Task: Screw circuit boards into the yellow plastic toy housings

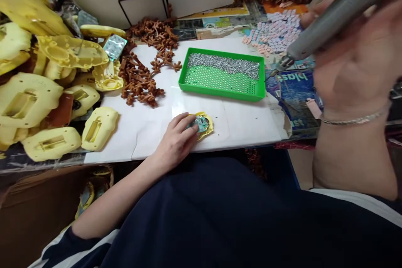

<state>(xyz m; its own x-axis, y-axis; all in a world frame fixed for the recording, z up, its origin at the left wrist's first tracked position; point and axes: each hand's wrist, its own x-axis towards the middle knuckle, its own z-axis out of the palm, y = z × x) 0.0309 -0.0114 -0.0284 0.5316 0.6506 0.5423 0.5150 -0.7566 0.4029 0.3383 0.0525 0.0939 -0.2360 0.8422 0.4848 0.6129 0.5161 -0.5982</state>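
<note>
Centre: left hand, fingers grasping a yellow casing, apparently to steady its circuit board; two o'clock: right hand, fingers around a power screwdriver.

Soft, fairly bright indoor light over a pale worktop, with blur and stretching at the upper right.
Upward-facing surfaces catch most of the light, while the cardboard box below the table edge sinks into brown shadow and the dark shirt loses its folds. A glossy patch shines on the worktop near the left hand, which is reasonably crisp; the silvery packet throws back glare, and screws glint in a fine, grainy mass. The right hand and the grey driver are smeared, perhaps by motion or nearness to the lens. Wide-angle distortion stretches the right forearm toward the frame's edge.
</note>
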